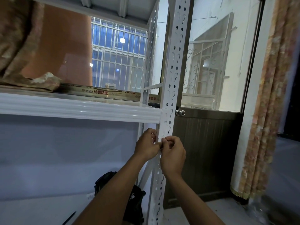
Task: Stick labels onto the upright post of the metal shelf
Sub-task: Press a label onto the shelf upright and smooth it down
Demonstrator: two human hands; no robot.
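Observation:
The white perforated upright post of the metal shelf runs from top to bottom through the middle of the view. White labels cover the post just below the shelf board. Both my hands meet at the post under those labels. My left hand curls against the post's left edge. My right hand pinches a small white label between thumb and fingers in front of the post. The fingers hide most of that label.
A white shelf board juts left from the post, carrying folded cloth and a printed box. A dark door with a knob stands behind the post, a curtain hangs right, a black bag lies below.

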